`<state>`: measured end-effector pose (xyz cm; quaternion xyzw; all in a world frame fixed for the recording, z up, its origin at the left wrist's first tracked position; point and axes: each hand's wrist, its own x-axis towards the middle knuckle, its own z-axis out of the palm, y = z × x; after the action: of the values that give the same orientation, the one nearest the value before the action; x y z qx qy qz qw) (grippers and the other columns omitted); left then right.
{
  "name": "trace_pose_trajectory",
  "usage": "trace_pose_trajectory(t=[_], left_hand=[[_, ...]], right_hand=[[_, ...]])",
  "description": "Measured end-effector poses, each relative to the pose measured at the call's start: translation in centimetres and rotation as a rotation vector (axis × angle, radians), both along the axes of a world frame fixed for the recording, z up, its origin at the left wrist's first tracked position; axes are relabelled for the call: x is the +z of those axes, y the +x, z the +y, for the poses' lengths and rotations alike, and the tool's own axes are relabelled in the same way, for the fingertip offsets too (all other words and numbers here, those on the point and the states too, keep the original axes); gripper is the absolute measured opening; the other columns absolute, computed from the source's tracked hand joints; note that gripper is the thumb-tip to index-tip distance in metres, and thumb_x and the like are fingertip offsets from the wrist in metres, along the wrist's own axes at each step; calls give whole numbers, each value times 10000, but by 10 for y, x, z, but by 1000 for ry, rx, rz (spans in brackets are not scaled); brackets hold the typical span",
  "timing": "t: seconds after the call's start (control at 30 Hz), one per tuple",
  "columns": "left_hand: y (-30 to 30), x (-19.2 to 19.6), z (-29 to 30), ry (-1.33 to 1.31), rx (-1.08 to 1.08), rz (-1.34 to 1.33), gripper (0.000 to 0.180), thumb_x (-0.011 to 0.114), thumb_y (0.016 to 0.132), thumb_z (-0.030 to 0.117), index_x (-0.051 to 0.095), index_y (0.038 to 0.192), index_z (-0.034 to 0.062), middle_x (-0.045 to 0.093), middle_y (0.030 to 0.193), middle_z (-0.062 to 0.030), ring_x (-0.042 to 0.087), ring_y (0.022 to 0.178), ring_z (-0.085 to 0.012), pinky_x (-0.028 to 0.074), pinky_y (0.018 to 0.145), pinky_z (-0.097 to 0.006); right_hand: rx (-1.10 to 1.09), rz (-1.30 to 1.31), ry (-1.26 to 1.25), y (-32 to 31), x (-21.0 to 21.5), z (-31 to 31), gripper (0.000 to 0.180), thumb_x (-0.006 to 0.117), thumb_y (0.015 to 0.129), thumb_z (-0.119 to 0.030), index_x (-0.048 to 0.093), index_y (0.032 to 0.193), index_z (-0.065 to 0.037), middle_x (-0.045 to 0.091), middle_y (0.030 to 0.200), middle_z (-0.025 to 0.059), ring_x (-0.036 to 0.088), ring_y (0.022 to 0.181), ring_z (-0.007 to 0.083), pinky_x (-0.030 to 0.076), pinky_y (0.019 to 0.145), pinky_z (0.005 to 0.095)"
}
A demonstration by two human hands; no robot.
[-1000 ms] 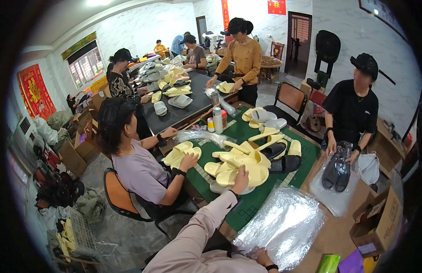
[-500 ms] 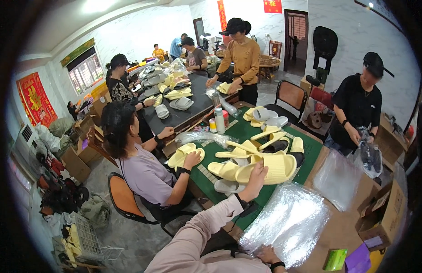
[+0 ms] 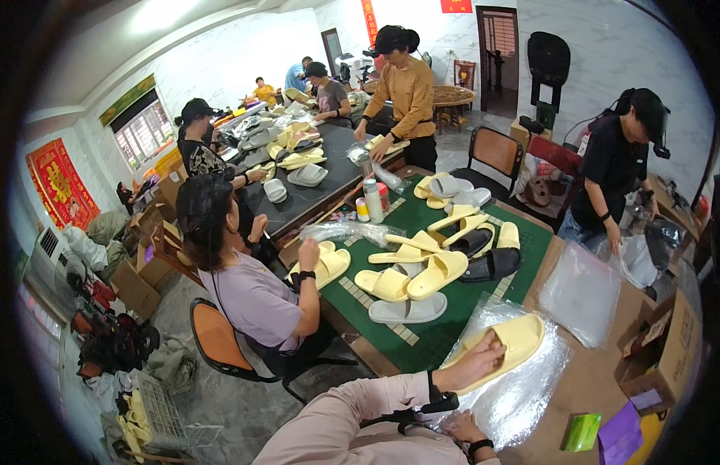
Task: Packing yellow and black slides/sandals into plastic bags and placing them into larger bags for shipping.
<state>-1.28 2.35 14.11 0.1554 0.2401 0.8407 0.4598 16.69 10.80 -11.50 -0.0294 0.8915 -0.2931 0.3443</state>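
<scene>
My left hand (image 3: 478, 366) is closed round a pale yellow slipper (image 3: 521, 338), held over a clear plastic bag (image 3: 499, 422). At the bag's near edge is my right hand (image 3: 462, 426), its fingers curled onto the film and partly hidden. Ahead on the green mat (image 3: 414, 350) lies a loose group of slippers: a yellow slipper (image 3: 437, 275), a grey slipper (image 3: 407, 309) and a black slipper (image 3: 490, 265), with several others around them.
A co-worker (image 3: 251, 271) sits at my left beside yellow slippers; another (image 3: 619, 170) stands at the right handling plastic. More bags (image 3: 581, 294), an open carton (image 3: 658, 353) and a green packet (image 3: 582, 432) are at my right. Bottles (image 3: 372, 200) stand behind the slippers.
My left hand has brought the yellow slipper from above the group down and right, over the plastic bag. The seated co-worker's hand has lifted off the yellow slippers.
</scene>
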Motion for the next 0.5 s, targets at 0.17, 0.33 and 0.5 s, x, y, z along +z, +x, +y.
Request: trace_pose_trajectory(t=[0.17, 0.33, 0.5], left_hand=[[17, -12, 10, -299, -160, 314, 561, 462, 913, 201, 179, 1381, 77, 337, 1326, -76, 374, 1174, -161, 321, 956, -292], [21, -5, 6, -782, -395, 709, 594, 460, 899, 360, 267, 1361, 41, 268, 1405, -164, 247, 1305, -261, 208, 1055, -323], [6, -121, 0, -1164, -89, 946, 681, 564, 814, 370, 304, 1319, -5, 379, 1298, -231, 345, 1231, -350, 275, 1025, -345]], right_hand=[[-19, 124, 59, 7, -19, -2, 675, 505, 794, -517, 413, 1269, -46, 341, 1330, 215, 189, 1245, 510, 160, 1014, 590], [20, 102, 100, 8, -25, -4, 761, 507, 781, -539, 294, 1344, -74, 242, 1398, 191, 130, 1272, 504, 103, 1036, 582], [14, 36, 33, 4, -9, 0, 853, 503, 780, -548, 121, 1398, -102, 118, 1427, 239, 74, 1313, 451, 39, 1038, 587]])
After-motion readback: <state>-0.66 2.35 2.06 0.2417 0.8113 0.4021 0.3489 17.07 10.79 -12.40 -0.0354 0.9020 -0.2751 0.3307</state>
